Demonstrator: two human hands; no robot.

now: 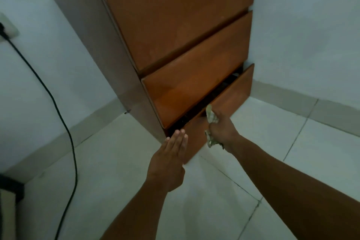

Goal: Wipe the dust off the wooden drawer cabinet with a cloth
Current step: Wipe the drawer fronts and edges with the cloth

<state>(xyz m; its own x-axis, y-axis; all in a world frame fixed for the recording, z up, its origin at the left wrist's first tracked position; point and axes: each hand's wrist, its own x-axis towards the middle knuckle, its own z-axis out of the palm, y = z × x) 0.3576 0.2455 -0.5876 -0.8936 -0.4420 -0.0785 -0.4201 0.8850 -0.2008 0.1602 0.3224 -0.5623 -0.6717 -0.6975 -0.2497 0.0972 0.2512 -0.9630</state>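
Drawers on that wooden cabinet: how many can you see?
3. The top drawer sits highest in view, the middle drawer is just below it, and the bottom drawer is pulled ajar near the floor. Another may be cut off above the frame.

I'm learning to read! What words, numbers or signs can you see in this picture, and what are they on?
None can be read: the orange-brown wooden drawer cabinet has plain fronts, the crumpled pale cloth in the right hand shows no print, and the white wall socket plate at the left edge bears no legible marking.
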